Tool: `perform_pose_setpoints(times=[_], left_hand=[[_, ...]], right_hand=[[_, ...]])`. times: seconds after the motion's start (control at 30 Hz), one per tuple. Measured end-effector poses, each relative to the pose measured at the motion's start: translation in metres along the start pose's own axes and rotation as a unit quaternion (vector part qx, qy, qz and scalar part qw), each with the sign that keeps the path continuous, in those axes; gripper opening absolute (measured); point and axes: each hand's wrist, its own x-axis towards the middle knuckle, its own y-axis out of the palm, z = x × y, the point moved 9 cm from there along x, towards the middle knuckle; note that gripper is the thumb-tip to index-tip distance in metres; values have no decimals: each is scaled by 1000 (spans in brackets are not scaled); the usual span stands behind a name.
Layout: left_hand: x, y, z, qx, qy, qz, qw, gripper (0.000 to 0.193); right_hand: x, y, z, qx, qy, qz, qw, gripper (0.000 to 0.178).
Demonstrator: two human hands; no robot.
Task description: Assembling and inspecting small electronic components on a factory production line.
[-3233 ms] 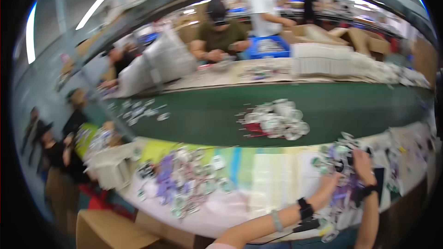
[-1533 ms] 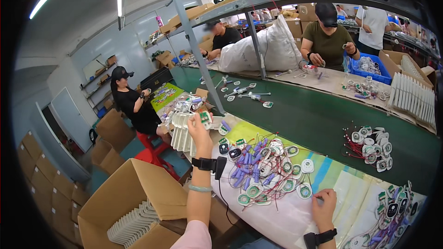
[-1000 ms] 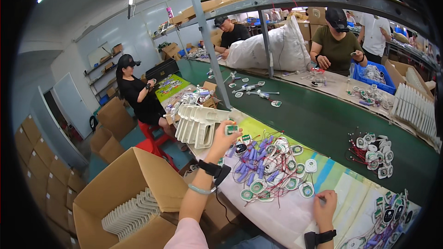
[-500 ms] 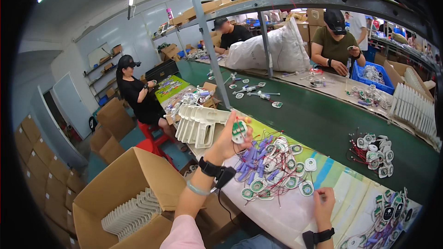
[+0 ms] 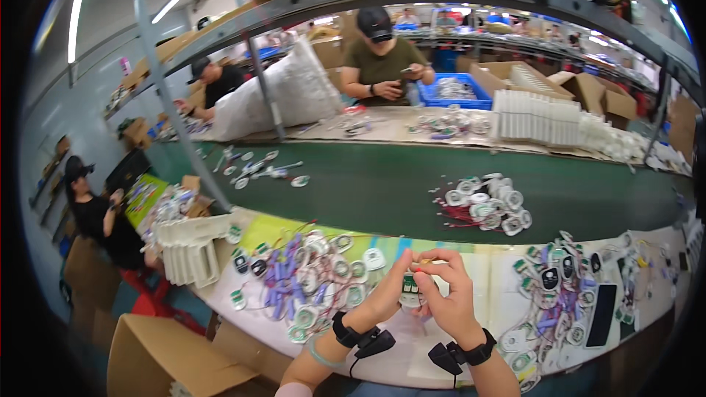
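Observation:
Over the near edge of the table, my left hand (image 5: 384, 295) grips a small white rounded part with a green circuit board (image 5: 410, 287) facing up. My right hand (image 5: 450, 295) meets it, thumb and forefinger pinched together at the board's top edge. A tiny reddish bit shows between those fingertips, too small to name. Left of my hands lies a pile of purple cylinders (image 5: 283, 279) wired to round white parts with green boards (image 5: 338, 268). To the right is a second heap of wired boards (image 5: 548, 301), some with black oval faces.
A black phone-like slab (image 5: 601, 315) lies at the right. White plastic frames (image 5: 193, 250) stand at the left end, above an open carton (image 5: 176, 353). Beyond is a green belt (image 5: 353, 184) bearing a cluster of round parts (image 5: 489, 202). Co-workers (image 5: 382, 59) sit across and left.
The view has swung right. My left hand has brought the board from over the white frames to in front of me, and my right hand has come up to it.

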Motion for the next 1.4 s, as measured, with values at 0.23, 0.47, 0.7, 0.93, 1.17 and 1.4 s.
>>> perform_pose_setpoints(times=[0.23,0.47,0.7,0.93,1.17,1.4], left_hand=[[25,-14,30,83,71,-146,983,28],[19,-41,9,332,183,-218,899,14],[23,-35,24,181,134,-195,954,15],[36,-45,32,228,153,-210,938,6],[17,-88,67,-225,-4,-277,934,8],[14,-74,69,-227,-45,-267,935,30]], right_hand=[[-17,-58,-94,145,119,-144,972,13],[-17,-68,-116,192,111,-185,957,24],[-22,-53,-127,184,137,-151,962,14],[-29,-82,-124,67,93,-193,975,8],[-31,-53,-173,299,204,-146,921,19],[-14,-50,-193,423,323,-144,834,22]])
